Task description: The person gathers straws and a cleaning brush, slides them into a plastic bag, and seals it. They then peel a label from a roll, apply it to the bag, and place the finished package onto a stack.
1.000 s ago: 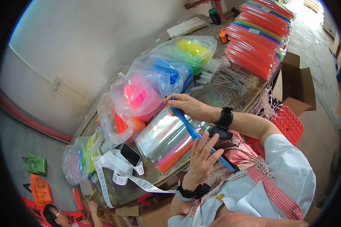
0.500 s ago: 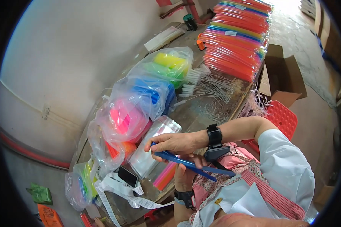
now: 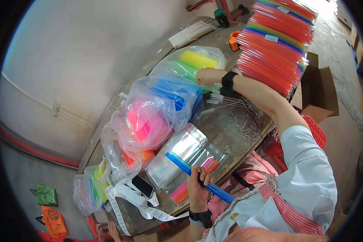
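Observation:
My left hand (image 3: 197, 186) grips a bundle of blue sticks (image 3: 177, 163) that slants over a stack of clear plastic sleeves (image 3: 181, 149) near the table's front edge. My right hand (image 3: 207, 76) is stretched out to the mouth of a clear bag of green and yellow sticks (image 3: 191, 60). Its fingers are curled at the bag's opening, and whether they hold anything is hidden. Between the two hands lie a bag of blue sticks (image 3: 171, 94) and a bag of pink sticks (image 3: 147, 121).
A tall stack of packed rainbow-coloured sticks (image 3: 278, 40) stands at the table's far right. Thin wires (image 3: 226, 103) lie mid-table. A phone (image 3: 143, 185) and white paper strips (image 3: 127, 199) sit at the near left. A cardboard box (image 3: 316, 97) and a red crate (image 3: 314, 135) stand beside the table.
My right hand passed the blue sticks to my left hand, then reached away to the green and yellow bag. The left hand, open before, now grips the blue bundle.

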Demonstrator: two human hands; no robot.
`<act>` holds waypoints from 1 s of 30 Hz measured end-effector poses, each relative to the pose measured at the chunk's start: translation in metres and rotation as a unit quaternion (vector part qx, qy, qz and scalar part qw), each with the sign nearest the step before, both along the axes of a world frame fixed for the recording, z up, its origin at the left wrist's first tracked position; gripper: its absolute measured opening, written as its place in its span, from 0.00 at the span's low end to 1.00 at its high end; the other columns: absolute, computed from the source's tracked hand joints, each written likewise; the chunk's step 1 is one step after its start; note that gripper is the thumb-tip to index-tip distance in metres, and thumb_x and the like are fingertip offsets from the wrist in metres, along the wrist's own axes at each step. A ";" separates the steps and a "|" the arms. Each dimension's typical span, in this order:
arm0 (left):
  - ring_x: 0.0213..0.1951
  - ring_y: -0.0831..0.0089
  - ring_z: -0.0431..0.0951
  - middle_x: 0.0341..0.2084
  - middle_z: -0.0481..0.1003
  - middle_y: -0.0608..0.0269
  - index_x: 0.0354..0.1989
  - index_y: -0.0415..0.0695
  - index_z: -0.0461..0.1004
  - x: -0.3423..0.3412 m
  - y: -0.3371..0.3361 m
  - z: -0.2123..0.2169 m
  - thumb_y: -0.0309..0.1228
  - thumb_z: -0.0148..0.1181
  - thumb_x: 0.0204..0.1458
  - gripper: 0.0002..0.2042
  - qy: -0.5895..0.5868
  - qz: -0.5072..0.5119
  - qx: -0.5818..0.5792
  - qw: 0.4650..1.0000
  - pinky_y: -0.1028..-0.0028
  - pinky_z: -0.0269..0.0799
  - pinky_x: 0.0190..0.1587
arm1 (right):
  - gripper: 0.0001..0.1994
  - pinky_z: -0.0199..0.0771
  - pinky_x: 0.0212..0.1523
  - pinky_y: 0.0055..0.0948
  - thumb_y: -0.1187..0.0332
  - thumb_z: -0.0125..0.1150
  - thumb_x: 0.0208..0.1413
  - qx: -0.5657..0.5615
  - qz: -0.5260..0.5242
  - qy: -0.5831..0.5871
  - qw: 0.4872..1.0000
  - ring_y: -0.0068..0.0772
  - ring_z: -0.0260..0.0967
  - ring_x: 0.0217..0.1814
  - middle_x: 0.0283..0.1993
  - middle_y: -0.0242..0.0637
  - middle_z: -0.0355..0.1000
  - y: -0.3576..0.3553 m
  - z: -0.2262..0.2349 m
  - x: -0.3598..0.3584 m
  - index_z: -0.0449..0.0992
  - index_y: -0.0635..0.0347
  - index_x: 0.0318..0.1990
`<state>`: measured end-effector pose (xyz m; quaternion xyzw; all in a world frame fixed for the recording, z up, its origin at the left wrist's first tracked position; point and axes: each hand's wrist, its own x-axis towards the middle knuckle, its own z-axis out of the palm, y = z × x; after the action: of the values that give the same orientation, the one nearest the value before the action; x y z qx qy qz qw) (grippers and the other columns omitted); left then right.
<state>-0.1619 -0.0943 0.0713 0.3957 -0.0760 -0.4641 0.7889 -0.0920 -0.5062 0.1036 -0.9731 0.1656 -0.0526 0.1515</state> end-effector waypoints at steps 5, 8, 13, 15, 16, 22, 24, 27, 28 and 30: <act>0.18 0.81 0.59 0.19 0.59 0.72 0.34 0.47 0.67 0.001 0.012 -0.010 0.43 0.49 0.64 0.12 0.041 0.028 0.034 0.998 0.74 0.67 0.27 | 0.10 0.74 0.42 0.46 0.72 0.51 0.51 -0.069 -0.106 -0.218 0.968 0.55 0.75 0.42 0.39 0.51 0.77 -0.025 -0.034 0.021 0.80 0.61 0.36; 0.19 0.81 0.60 0.19 0.59 0.72 0.34 0.47 0.67 0.002 0.017 -0.014 0.42 0.49 0.64 0.12 0.048 0.039 0.045 0.997 0.74 0.67 0.28 | 0.10 0.75 0.42 0.45 0.72 0.51 0.51 -0.113 -0.087 -0.181 0.973 0.54 0.75 0.41 0.39 0.51 0.77 -0.043 -0.038 0.020 0.80 0.60 0.35; 0.20 0.80 0.60 0.19 0.60 0.72 0.34 0.47 0.67 0.004 0.021 -0.027 0.42 0.49 0.64 0.12 0.071 0.037 0.053 0.995 0.73 0.67 0.30 | 0.11 0.77 0.40 0.43 0.72 0.52 0.51 -0.180 -0.137 -0.071 0.972 0.51 0.76 0.42 0.40 0.50 0.77 -0.059 -0.039 0.025 0.82 0.59 0.36; 0.20 0.80 0.61 0.19 0.60 0.72 0.34 0.47 0.67 0.006 0.019 -0.030 0.42 0.49 0.64 0.12 0.079 0.036 0.051 0.995 0.73 0.67 0.31 | 0.11 0.77 0.40 0.43 0.71 0.52 0.52 -0.183 -0.131 -0.076 0.971 0.51 0.76 0.42 0.40 0.49 0.77 -0.057 -0.041 0.028 0.82 0.59 0.37; 0.21 0.80 0.61 0.19 0.60 0.72 0.34 0.47 0.68 0.006 0.019 -0.032 0.41 0.49 0.64 0.12 0.084 0.034 0.049 0.995 0.72 0.67 0.31 | 0.11 0.77 0.40 0.42 0.70 0.52 0.52 -0.187 -0.127 -0.082 0.971 0.51 0.77 0.42 0.40 0.49 0.77 -0.056 -0.042 0.029 0.82 0.59 0.37; 0.21 0.79 0.61 0.19 0.60 0.72 0.34 0.47 0.68 0.006 0.018 -0.032 0.41 0.49 0.64 0.12 0.092 0.035 0.048 0.994 0.72 0.67 0.32 | 0.12 0.78 0.39 0.39 0.67 0.53 0.53 -0.166 -0.178 -0.050 0.969 0.49 0.77 0.42 0.41 0.47 0.78 -0.041 -0.034 0.055 0.83 0.59 0.36; 0.21 0.79 0.61 0.19 0.60 0.72 0.34 0.47 0.68 0.005 0.019 -0.034 0.41 0.48 0.64 0.12 0.096 0.043 0.053 0.993 0.72 0.67 0.31 | 0.12 0.78 0.40 0.37 0.66 0.53 0.53 -0.150 -0.220 0.020 0.964 0.46 0.78 0.43 0.42 0.46 0.78 -0.032 -0.027 0.069 0.83 0.58 0.37; 0.21 0.79 0.60 0.19 0.60 0.71 0.34 0.47 0.68 0.002 0.023 -0.035 0.41 0.48 0.64 0.12 0.097 0.048 0.051 0.993 0.72 0.67 0.31 | 0.12 0.78 0.38 0.37 0.66 0.53 0.52 -0.146 -0.232 0.034 0.961 0.44 0.78 0.43 0.42 0.44 0.79 -0.036 -0.035 0.079 0.83 0.56 0.37; 0.21 0.79 0.60 0.19 0.60 0.71 0.34 0.47 0.68 0.001 0.023 -0.036 0.40 0.48 0.65 0.11 0.099 0.044 0.045 0.993 0.72 0.67 0.31 | 0.12 0.78 0.36 0.39 0.66 0.54 0.52 -0.153 -0.230 0.017 0.961 0.43 0.78 0.43 0.42 0.43 0.79 -0.046 -0.042 0.078 0.83 0.56 0.37; 0.21 0.79 0.60 0.19 0.60 0.71 0.34 0.47 0.68 0.000 0.027 -0.039 0.40 0.47 0.65 0.11 0.099 0.042 0.039 0.993 0.72 0.66 0.31 | 0.12 0.78 0.34 0.40 0.66 0.54 0.52 -0.160 -0.226 -0.002 0.961 0.42 0.78 0.42 0.41 0.42 0.79 -0.057 -0.049 0.073 0.83 0.55 0.37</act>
<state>-0.1618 -0.0673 0.0327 0.3806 0.0374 -0.4700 0.7955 -0.0188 -0.5637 0.0549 -0.9217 0.3704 -0.1130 -0.0220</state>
